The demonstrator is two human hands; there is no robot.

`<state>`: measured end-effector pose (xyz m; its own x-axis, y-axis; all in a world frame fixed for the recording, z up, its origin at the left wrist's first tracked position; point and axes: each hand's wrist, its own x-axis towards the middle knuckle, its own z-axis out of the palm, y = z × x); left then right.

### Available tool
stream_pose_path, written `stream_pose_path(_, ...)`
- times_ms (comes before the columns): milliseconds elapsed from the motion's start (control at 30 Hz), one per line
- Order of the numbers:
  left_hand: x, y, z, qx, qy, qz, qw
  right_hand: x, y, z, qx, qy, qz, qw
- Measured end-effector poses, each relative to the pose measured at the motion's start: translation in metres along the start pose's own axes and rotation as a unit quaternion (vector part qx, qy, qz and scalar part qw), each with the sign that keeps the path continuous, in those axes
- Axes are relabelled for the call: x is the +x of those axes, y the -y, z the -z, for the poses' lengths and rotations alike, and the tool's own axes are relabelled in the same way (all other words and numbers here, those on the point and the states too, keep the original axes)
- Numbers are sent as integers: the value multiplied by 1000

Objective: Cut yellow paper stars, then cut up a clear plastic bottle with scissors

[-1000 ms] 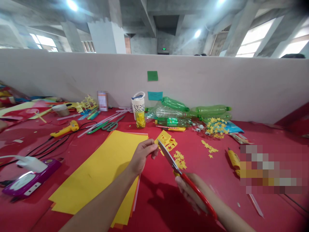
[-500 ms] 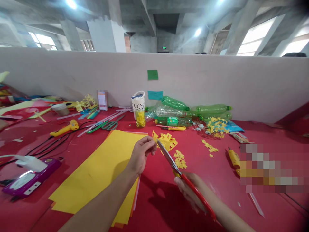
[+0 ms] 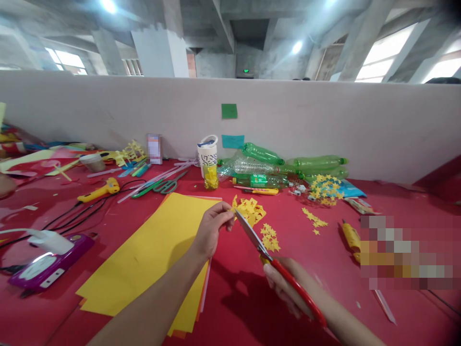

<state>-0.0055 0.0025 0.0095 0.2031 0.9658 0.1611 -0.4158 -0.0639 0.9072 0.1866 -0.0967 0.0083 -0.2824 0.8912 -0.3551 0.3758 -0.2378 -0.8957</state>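
My left hand (image 3: 215, 226) pinches a small yellow paper piece (image 3: 233, 204) at its fingertips, above the right edge of the yellow paper sheets (image 3: 144, 254). My right hand (image 3: 288, 283) is wrapped round the red-handled scissors (image 3: 261, 247). Their blades point up and left, with the tips beside the pinched paper. Behind the blades lies a heap of yellow paper scraps (image 3: 252, 211), and a pile of small yellow stars (image 3: 270, 238) rests just right of them.
Green plastic bottles (image 3: 317, 162), a white patterned cup (image 3: 208, 156) and green scissors (image 3: 167, 185) lie at the back. A yellow glue gun (image 3: 101, 190) and purple power strip (image 3: 50, 266) are left. More stars (image 3: 314, 218) and another glue gun (image 3: 351, 238) are right.
The yellow paper at my left fingertips and the scissor tips has shifted slightly. Both hands keep nearly the same pose, and the whole view has moved a little.
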Motion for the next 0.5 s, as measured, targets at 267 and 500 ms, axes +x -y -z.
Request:
stream_pose_path(267, 2, -4, 3, 5, 8, 15, 1000, 2, 0, 0, -13, -1, -30, 999)
stream_pose_path(500, 4, -10, 9, 29, 27, 45, 998, 0, 2, 8, -22, 9, -24, 999)
